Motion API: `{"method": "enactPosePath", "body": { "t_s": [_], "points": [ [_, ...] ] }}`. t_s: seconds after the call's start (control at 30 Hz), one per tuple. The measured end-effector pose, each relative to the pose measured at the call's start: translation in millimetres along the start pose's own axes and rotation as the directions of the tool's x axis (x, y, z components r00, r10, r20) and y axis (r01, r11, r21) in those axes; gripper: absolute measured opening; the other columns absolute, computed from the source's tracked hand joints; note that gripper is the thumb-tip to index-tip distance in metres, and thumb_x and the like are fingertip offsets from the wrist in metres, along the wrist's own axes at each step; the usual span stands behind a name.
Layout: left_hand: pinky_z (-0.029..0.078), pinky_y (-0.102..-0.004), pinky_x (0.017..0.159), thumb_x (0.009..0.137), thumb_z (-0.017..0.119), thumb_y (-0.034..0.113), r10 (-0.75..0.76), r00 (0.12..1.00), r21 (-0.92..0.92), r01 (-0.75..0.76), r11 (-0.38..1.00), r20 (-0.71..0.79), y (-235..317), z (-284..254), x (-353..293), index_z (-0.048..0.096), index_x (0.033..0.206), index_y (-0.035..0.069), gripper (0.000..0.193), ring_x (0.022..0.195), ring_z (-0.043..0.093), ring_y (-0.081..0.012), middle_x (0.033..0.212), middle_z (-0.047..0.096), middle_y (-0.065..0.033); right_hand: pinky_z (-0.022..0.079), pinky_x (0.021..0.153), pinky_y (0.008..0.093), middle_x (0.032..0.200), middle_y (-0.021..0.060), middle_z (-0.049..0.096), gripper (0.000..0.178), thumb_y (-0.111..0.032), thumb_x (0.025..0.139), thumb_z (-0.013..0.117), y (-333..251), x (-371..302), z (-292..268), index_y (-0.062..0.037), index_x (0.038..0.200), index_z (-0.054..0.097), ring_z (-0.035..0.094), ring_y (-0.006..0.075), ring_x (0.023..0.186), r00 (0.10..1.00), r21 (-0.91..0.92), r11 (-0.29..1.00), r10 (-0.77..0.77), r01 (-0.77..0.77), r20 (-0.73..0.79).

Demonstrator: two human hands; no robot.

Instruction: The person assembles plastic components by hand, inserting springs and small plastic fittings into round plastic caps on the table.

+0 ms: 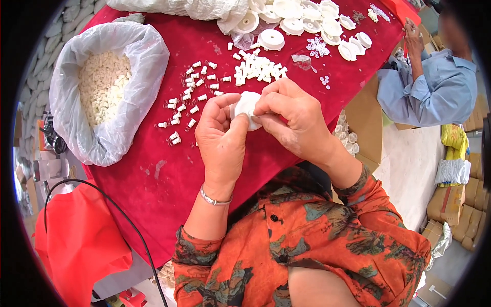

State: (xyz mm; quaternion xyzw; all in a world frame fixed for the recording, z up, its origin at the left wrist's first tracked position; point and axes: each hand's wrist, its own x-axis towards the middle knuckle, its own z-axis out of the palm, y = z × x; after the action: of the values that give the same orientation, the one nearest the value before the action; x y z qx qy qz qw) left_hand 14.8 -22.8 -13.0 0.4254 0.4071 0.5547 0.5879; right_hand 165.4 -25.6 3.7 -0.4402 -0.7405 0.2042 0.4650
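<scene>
White disc [246, 105] in both hands [221, 143] [295, 118]; red cloth [134, 192] beneath

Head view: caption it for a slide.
Left hand and right hand hold a round white plastic part over a red cloth-covered table, near small white plastic pieces.

White round part [246, 103] partly hidden by right hand [296, 118]; white sack [179, 7] cut off at top.
</scene>
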Motion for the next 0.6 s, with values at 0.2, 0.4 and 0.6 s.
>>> {"method": "enactPosePath", "body": {
  "t_s": [0.2,0.4,0.6],
  "points": [
    [0.054,-0.0246,0.077,0.086,0.057,-0.006,-0.019,0.997,-0.016,0.021,1.0,0.072,4.8,-1.5,2.0,0.055,0.113,-0.002,0.028,0.086,0.063,-0.0108,0.097,0.065,-0.0089,0.048,0.058,0.0321,0.083,0.01,0.056,0.015,0.003,0.072,0.071,4.9,2.9,0.2,-0.0019,0.081,0.06,0.058,0.0239,0.069,1.0,-0.008,1.0,0.015,-0.015,-0.012],
    [0.054,-0.0251,0.079,0.087,0.058,-0.005,-0.026,0.991,-0.004,0.026,1.0,0.128,2.2,-4.1,3.4,0.056,0.113,-0.002,0.027,0.088,0.063,-0.0113,0.098,0.065,-0.0087,0.048,0.059,0.0325,0.085,0.0106,0.056,0.015,0.002,0.073,0.071,7.8,3.0,-3.3,-0.0012,0.08,0.058,0.058,0.0247,0.07,0.999,0.024,0.999,-0.03,0.03,0.018],
    [0.053,-0.0241,0.076,0.086,0.058,-0.005,-0.017,0.996,0.003,0.017,1.0,0.083,0.8,-3.3,3.4,0.058,0.111,-0.002,0.025,0.087,0.062,-0.0102,0.098,0.065,-0.0075,0.051,0.063,0.0356,0.086,0.0123,0.055,0.014,0.003,0.074,0.069,3.5,3.1,0.2,0.001,0.082,0.057,0.059,0.0278,0.071,0.991,-0.016,0.991,-0.132,0.132,0.005]
  ]
}}
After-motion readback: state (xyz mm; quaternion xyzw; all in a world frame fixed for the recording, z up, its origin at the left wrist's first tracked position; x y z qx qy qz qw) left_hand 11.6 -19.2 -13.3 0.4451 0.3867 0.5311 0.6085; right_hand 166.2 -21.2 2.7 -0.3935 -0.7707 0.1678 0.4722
